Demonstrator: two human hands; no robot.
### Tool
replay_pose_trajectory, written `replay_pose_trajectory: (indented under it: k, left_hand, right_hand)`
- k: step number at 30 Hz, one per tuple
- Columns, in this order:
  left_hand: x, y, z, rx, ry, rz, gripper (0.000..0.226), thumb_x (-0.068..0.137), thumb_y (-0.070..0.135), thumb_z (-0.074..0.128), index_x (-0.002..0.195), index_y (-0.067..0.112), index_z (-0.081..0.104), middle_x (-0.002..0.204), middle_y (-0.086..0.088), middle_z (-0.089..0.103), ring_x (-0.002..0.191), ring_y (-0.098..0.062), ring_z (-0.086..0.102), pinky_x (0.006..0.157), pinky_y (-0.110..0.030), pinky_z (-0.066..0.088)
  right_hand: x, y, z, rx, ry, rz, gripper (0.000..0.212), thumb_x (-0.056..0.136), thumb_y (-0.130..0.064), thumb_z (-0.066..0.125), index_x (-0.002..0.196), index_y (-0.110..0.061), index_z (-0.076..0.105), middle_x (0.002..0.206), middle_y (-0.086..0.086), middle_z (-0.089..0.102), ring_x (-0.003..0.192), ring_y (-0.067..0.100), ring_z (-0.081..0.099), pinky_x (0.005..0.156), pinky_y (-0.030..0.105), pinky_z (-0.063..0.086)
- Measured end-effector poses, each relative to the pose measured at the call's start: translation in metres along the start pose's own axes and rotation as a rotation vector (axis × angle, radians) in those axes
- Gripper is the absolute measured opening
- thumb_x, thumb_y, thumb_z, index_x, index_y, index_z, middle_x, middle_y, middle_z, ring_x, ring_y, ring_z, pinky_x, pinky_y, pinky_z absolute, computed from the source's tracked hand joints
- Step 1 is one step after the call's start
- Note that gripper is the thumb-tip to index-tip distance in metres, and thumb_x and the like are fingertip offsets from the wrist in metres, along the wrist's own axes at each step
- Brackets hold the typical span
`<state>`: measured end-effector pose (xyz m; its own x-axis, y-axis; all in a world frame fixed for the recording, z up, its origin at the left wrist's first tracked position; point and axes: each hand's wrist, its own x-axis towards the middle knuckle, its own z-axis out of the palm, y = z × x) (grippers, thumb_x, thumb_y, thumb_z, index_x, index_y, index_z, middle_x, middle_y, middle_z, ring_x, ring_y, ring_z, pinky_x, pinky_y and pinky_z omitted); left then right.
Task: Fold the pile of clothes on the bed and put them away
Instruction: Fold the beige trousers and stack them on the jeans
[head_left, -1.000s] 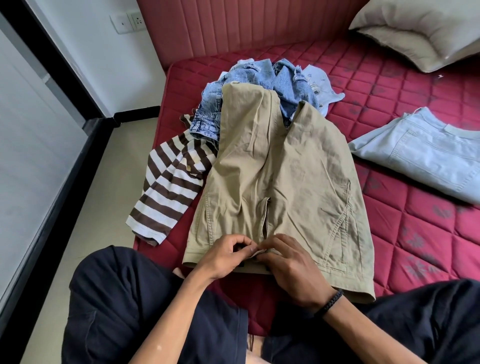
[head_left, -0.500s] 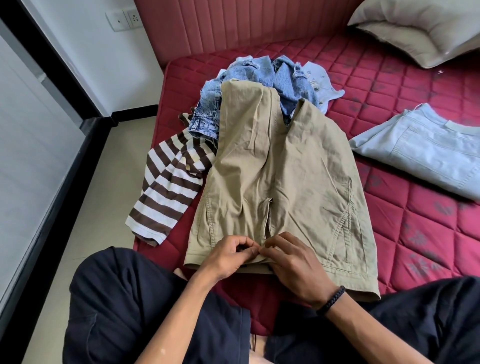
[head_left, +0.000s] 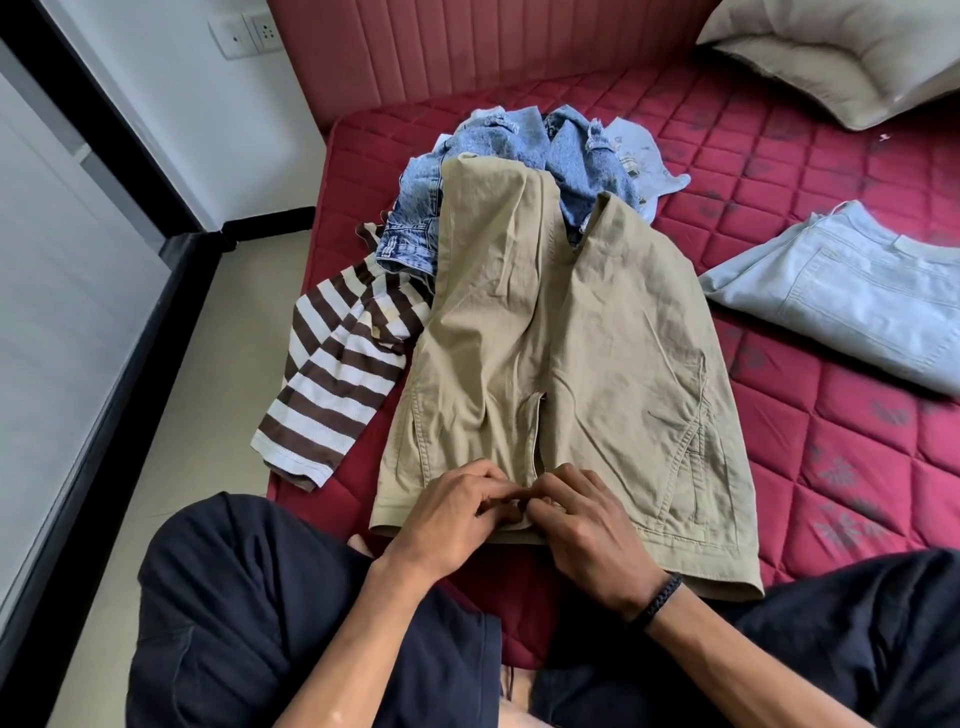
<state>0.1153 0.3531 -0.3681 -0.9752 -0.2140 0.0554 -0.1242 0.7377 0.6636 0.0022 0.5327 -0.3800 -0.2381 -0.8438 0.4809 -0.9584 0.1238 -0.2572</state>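
Left hand (head_left: 457, 512) and right hand (head_left: 587, 525) pinching waistband of khaki shorts (head_left: 561, 353), spread flat on red bed (head_left: 831, 467).

Khaki shorts (head_left: 561, 374) lie on a crimson diamond-quilted mattress (head_left: 857, 467) with faded grey flower prints. Left of the shorts is a brown-and-white striped top (head_left: 332, 379); beyond them, mottled blue acid-washed denim (head_left: 519, 150). Right of the shorts is a pale blue folded garment (head_left: 847, 296). A black braided bracelet (head_left: 661, 603) circles the right wrist.
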Motion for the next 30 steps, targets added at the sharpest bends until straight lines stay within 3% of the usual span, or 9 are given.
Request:
replay_pose_trajectory:
  k: [6,10,12,14,17,21,23,27,30]
  left_hand:
    - [0.001,0.006,0.009,0.185,0.08,0.012,0.019,0.102,0.039,0.056,0.109,0.03,0.071,0.101,0.013,0.066,0.088,-0.008,0.066,0.076,-0.036,0.055]
    - [0.001,0.014,0.008,0.194,0.132,-0.014,0.029,0.107,0.045,0.043,0.105,0.029,0.067,0.097,0.013,0.067,0.082,-0.006,0.065,0.072,-0.033,0.056]
    - [0.013,0.019,-0.002,0.072,0.236,-0.051,0.023,0.108,0.036,0.05,0.115,0.027,0.07,0.104,0.013,0.073,0.086,-0.003,0.068,0.077,-0.021,0.057]
    - [0.039,0.02,-0.011,0.038,0.397,-0.054,0.02,0.104,0.022,0.059,0.12,0.019,0.071,0.111,0.006,0.074,0.089,-0.004,0.068,0.081,-0.019,0.055]
    - [0.094,0.017,-0.02,0.011,0.363,-0.069,0.018,0.099,0.02,0.067,0.116,0.018,0.074,0.11,0.0,0.075,0.082,-0.006,0.067,0.076,-0.022,0.057]
    - [0.144,-0.006,-0.019,-0.139,0.237,-0.301,0.012,0.082,0.029,0.086,0.091,0.027,0.077,0.071,0.014,0.067,0.059,0.004,0.055,0.061,-0.02,0.049]
    - [0.151,-0.014,-0.014,-0.225,0.206,-0.391,0.02,0.076,0.034,0.09,0.082,0.028,0.073,0.063,0.015,0.059,0.054,0.004,0.05,0.053,-0.015,0.041]
    - [0.152,-0.022,0.0,-0.077,0.175,-0.345,0.037,0.075,0.048,0.088,0.081,0.027,0.058,0.066,0.014,0.051,0.057,-0.003,0.044,0.051,-0.023,0.036]
    - [0.146,-0.024,0.01,0.089,0.22,-0.264,0.044,0.079,0.057,0.081,0.083,0.028,0.048,0.074,0.014,0.053,0.063,-0.008,0.049,0.056,-0.027,0.035]
  right_hand:
    - [0.002,-0.001,-0.002,0.066,-0.058,0.081,0.008,0.099,-0.018,0.061,0.091,-0.019,0.063,0.097,-0.003,0.059,0.088,0.022,0.056,0.074,0.04,0.051]
    - [0.009,0.007,-0.015,0.314,-0.105,0.385,0.023,0.091,-0.052,0.073,0.088,-0.029,0.077,0.081,-0.02,0.061,0.074,0.0,0.062,0.067,0.016,0.047]
    - [0.019,0.017,-0.018,0.411,-0.007,0.563,0.016,0.091,-0.04,0.077,0.099,-0.027,0.079,0.083,-0.019,0.068,0.069,0.0,0.066,0.065,0.017,0.053]
    - [0.034,0.031,-0.015,0.351,0.08,0.676,0.017,0.091,-0.026,0.076,0.108,-0.025,0.077,0.095,-0.011,0.072,0.064,0.003,0.065,0.07,0.034,0.059]
    - [0.062,0.047,-0.005,0.26,0.103,0.708,0.016,0.089,-0.024,0.074,0.105,-0.025,0.077,0.099,-0.004,0.067,0.067,0.007,0.061,0.07,0.038,0.056]
    - [0.082,0.052,0.012,0.227,0.096,0.753,0.007,0.085,-0.028,0.077,0.092,-0.025,0.075,0.093,-0.005,0.067,0.077,0.02,0.066,0.068,0.041,0.056]
    - [0.079,0.052,0.022,0.203,0.094,0.748,0.007,0.085,-0.027,0.076,0.091,-0.024,0.075,0.091,-0.006,0.067,0.075,0.02,0.066,0.066,0.04,0.055]
    - [0.067,0.054,0.036,0.107,0.08,0.642,0.008,0.087,-0.015,0.069,0.094,-0.015,0.073,0.088,0.001,0.063,0.069,0.024,0.06,0.058,0.032,0.04]
    - [0.063,0.055,0.033,0.137,0.022,0.56,0.008,0.088,-0.008,0.066,0.093,-0.011,0.072,0.091,0.002,0.064,0.073,0.022,0.059,0.062,0.028,0.038]
